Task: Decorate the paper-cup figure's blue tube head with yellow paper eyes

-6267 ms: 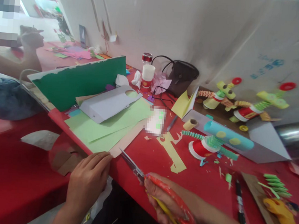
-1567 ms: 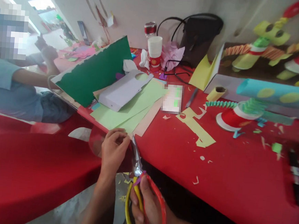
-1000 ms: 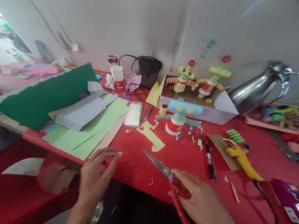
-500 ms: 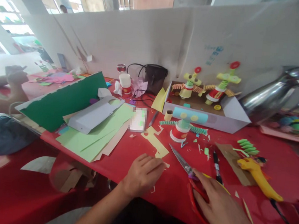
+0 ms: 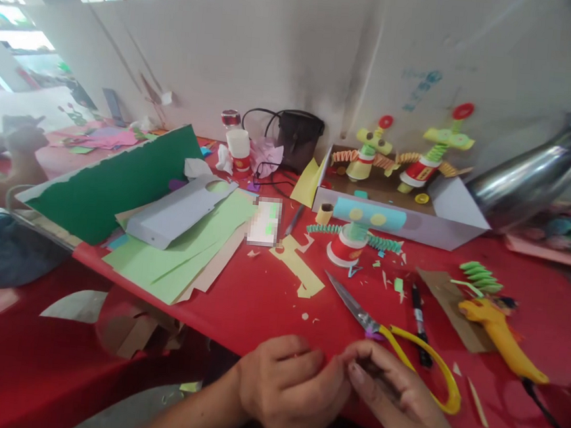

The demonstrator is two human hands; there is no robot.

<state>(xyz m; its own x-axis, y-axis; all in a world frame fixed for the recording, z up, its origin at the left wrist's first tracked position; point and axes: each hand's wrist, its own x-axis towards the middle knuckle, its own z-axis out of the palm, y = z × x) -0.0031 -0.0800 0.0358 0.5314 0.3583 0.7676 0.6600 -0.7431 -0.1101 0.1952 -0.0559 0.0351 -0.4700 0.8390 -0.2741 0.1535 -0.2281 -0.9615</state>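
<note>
My left hand [image 5: 292, 386] and my right hand [image 5: 394, 397] meet at the near edge of the red table [image 5: 259, 298]. Both have their fingers curled and pinched towards each other; what lies between the fingertips is too small to make out. A pair of scissors [image 5: 385, 327] with yellow and red handles lies flat on the table just beyond my right hand, its blades pointing away to the left. A yellow paper offcut [image 5: 298, 268] lies farther out.
A black marker [image 5: 419, 313], a yellow glue gun [image 5: 498, 330] and a paper-cup figure [image 5: 347, 245] sit to the right. Behind are a white box [image 5: 457, 221] of paper figures, a metal kettle [image 5: 540, 175], green paper sheets [image 5: 178, 258] and a green board [image 5: 110, 180]. Another person's arm [image 5: 3, 152] is far left.
My right hand has let go of the scissors, which now lie on the table. My left hand drew back to the table edge and both hands came together.
</note>
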